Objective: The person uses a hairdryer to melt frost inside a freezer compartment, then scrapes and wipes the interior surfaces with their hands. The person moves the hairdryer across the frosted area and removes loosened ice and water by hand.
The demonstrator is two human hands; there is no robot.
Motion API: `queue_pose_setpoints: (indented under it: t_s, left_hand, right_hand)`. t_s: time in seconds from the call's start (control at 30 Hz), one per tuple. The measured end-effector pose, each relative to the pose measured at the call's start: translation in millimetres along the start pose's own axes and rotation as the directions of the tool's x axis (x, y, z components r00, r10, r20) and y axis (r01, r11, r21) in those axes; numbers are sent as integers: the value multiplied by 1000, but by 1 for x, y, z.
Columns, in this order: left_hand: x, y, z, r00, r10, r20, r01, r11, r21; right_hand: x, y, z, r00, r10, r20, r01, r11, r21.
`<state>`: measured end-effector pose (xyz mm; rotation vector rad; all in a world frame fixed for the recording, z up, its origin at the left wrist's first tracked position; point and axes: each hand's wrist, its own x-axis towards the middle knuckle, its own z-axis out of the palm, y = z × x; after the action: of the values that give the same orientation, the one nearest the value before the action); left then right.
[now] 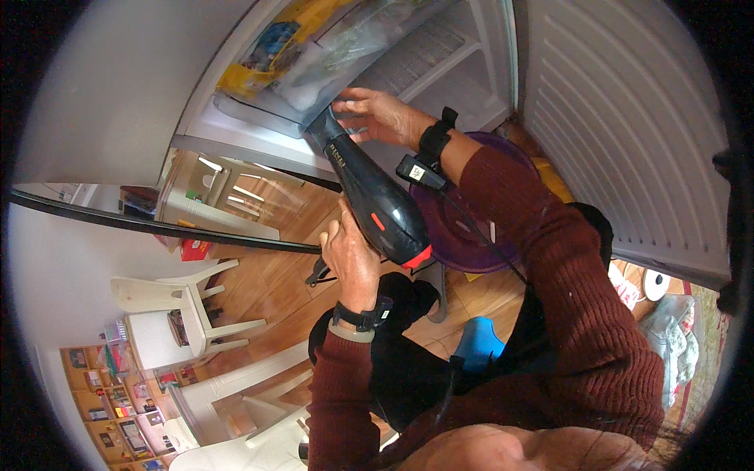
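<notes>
My left hand (351,259) is closed round the handle of a black hair dryer (375,200) with a red rear end. Its nozzle points up and left, against the front of a clear freezer drawer (271,119). Beside the nozzle is my right hand (382,118), fingers apart and holding nothing; whether its fingertips touch the drawer I cannot tell. Plastic bags of food (322,67), some yellow and some clear, fill the drawer. Right of the drawer, the inside of the freezer compartment (463,82) shows frost-grey walls.
A ribbed white freezer door (620,125) stands swung out at the right. Below the freezer sits a purple basin (448,243) on the wooden floor. A blue object (479,344) lies near my legs. White chairs (200,310) and a shelf (102,400) are at the left.
</notes>
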<state>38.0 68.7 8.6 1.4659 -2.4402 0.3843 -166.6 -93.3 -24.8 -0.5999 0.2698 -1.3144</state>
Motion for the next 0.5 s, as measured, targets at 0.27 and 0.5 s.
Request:
queue_pose_setpoints:
  t_s: [0.27, 0.5]
  left_hand:
    - [4, 4, -2, 999, 40, -16, -40, 999, 2]
    - [9, 6, -8, 998, 60, -5, -60, 997, -42]
  right_hand:
    - [-5, -1, -13, 990, -37, -137, 26, 996, -81]
    - [-32, -17, -19, 988, -30, -153, -17, 954, -298]
